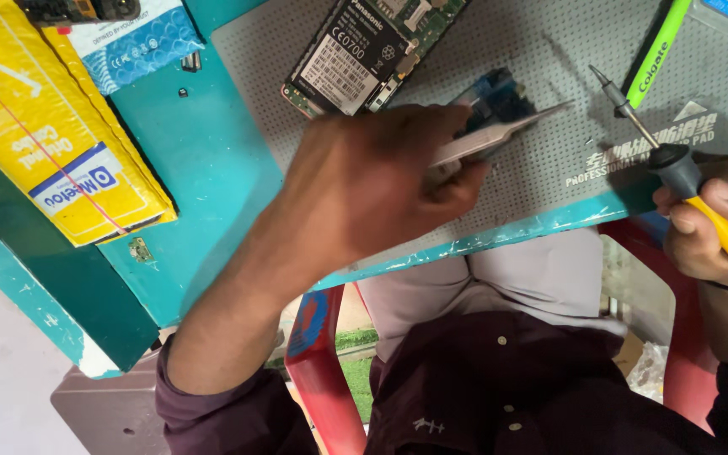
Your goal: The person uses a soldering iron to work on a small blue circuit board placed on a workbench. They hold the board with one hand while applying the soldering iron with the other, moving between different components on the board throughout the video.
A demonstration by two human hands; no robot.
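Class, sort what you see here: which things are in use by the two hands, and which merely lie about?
In use: tweezers in left hand; soldering iron in right hand; blue circuit board; grey work mat.
Lying about: opened phone; yellow packet; green toothbrush.

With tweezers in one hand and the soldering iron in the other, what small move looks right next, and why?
Probably bring the soldering iron in the right hand left toward the small blue board. The left hand holds tweezers at the board, while the iron's tip sits apart over the grey mat.
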